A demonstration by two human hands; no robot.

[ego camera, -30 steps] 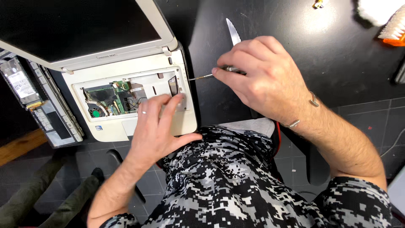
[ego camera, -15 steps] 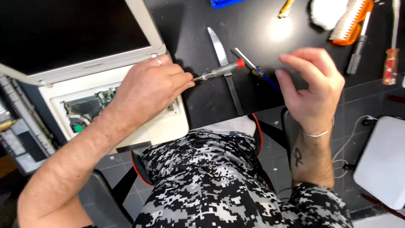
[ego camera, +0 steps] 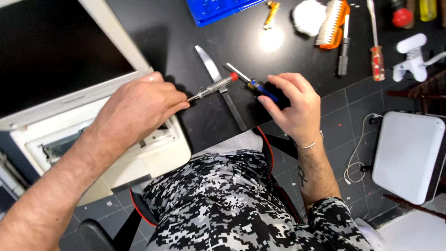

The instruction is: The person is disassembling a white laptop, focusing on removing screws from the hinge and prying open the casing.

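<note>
Since a moment ago your right hand (ego camera: 295, 109) has dropped from the air onto the blue-handled screwdriver (ego camera: 253, 84), its grip pinching the handle against the desk (ego camera: 218, 28). Your left hand (ego camera: 137, 109) has stayed over the white laptop (ego camera: 153, 155) (its base opened up), grip pressed around a thin screwdriver (ego camera: 213, 88) whose red end points toward 2 o'clock. A knife (ego camera: 218, 86) lies on the desk between your hands, under that shaft. At 1 o'clock, well apart, sit an orange brush (ego camera: 332, 23) and a red-handled screwdriver (ego camera: 376, 56).
</note>
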